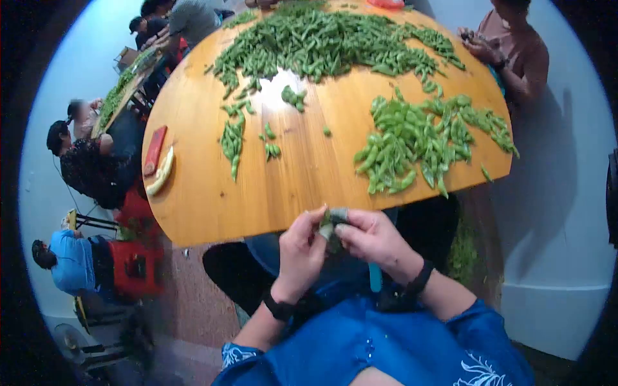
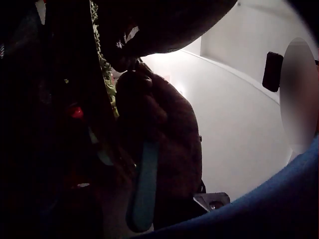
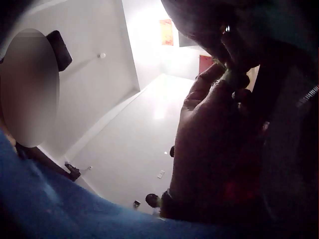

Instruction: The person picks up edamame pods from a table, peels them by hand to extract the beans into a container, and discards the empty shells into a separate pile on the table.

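At the near edge of the table [image 1: 199, 206], left grip [image 1: 301, 251] and right grip [image 1: 378, 240] pinch what seems a green pod [image 1: 326, 221] between them, likely for fine control, while loose pods [image 1: 415, 138] lie rightward, seemingly for easy reach

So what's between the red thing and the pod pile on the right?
Scattered green pods on the wooden table, in the head view.

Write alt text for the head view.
A person's left hand and right hand pinch a small green thing by the edge of a wooden table. Beyond lie a large heap of green pods and, nearer at right, a smaller pile.
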{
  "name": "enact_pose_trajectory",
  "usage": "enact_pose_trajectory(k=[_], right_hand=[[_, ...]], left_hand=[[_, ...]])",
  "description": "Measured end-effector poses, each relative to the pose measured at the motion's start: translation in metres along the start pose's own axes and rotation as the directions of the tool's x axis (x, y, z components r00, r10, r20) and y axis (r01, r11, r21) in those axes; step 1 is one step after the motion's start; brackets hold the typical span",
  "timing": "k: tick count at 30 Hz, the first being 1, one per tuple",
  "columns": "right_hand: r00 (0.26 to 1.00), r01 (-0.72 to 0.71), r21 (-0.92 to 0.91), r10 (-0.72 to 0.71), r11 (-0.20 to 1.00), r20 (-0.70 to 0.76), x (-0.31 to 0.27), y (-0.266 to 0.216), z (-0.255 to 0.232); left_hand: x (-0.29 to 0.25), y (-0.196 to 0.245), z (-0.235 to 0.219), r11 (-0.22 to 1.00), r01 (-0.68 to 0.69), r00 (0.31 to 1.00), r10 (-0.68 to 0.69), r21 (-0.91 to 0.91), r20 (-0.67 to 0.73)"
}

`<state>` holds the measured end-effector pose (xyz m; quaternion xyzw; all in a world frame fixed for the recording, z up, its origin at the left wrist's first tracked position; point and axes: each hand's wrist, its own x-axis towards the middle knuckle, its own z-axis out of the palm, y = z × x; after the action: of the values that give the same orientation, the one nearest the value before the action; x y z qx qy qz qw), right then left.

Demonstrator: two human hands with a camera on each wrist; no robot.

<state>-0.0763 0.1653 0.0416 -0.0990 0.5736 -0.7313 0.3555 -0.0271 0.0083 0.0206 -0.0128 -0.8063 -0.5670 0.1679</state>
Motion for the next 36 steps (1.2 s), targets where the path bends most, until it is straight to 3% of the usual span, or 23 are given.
enact_pose_trajectory(k=[2,4,6,10,13,14,16,18,20,22,24,26,33,36], right_hand=[[1.0,-0.018,0.065,0.019,0.998,-0.009,-0.003,-0.006,0.004],[0.998,-0.07,0.079,0.07,0.994,0.01,-0.004,-0.01,0.001],[0.998,-0.067,0.129,0.065,0.989,0.023,-0.005,-0.014,0.003],[0.992,-0.103,0.059,0.098,0.993,0.077,-0.004,-0.012,-0.01],[0.978,-0.146,0.003,0.144,0.989,0.152,-0.001,-0.017,-0.018],[0.978,-0.147,0.003,0.145,0.989,0.153,0.0,-0.018,-0.019],[0.975,-0.165,-0.081,0.175,0.983,0.139,0.001,-0.02,-0.022],[0.971,-0.169,-0.095,0.183,0.981,0.154,0.001,-0.022,-0.022],[0.999,-0.018,-0.164,0.024,0.986,0.034,0.0,-0.016,-0.013],[1.0,0.003,-0.184,-0.001,0.983,0.013,-0.003,-0.014,-0.007],[1.0,0.028,-0.211,-0.029,0.977,-0.001,-0.004,-0.014,-0.001],[0.987,0.118,-0.239,-0.14,0.964,-0.076,-0.006,-0.012,0.005],[0.938,0.284,-0.411,-0.34,0.866,-0.07,-0.006,0.013,0.01],[0.943,0.287,-0.308,-0.324,0.907,-0.074,-0.007,0.014,0.017]], left_hand=[[0.0,0.013,-0.004,0.973,0.188,0.981,-0.18,-0.138,0.068],[-0.001,0.006,-0.003,0.953,0.16,0.986,-0.14,-0.258,0.094],[-0.001,0.01,-0.009,0.886,0.316,0.946,-0.265,-0.34,0.189],[-0.001,0.004,-0.017,0.81,0.412,0.906,-0.314,-0.416,0.285],[-0.001,0.0,-0.018,0.622,0.522,0.852,-0.349,-0.583,0.39],[0.0,-0.003,-0.017,0.621,0.523,0.851,-0.351,-0.583,0.39],[0.003,-0.006,-0.014,0.394,0.589,0.804,-0.375,-0.706,0.462],[0.001,0.001,-0.009,0.452,0.575,0.813,-0.411,-0.682,0.413],[0.0,0.008,-0.002,0.505,0.565,0.818,-0.448,-0.652,0.362],[-0.002,0.011,0.004,0.743,0.464,0.886,-0.399,-0.482,0.237],[-0.002,0.013,0.006,0.722,0.473,0.877,-0.437,-0.504,0.197],[-0.005,0.012,0.006,0.782,0.396,0.917,-0.361,-0.482,0.167],[-0.006,0.02,0.005,0.834,0.427,0.904,-0.405,-0.349,0.138],[-0.006,0.019,0.001,0.724,0.507,0.859,-0.466,-0.467,0.211]])
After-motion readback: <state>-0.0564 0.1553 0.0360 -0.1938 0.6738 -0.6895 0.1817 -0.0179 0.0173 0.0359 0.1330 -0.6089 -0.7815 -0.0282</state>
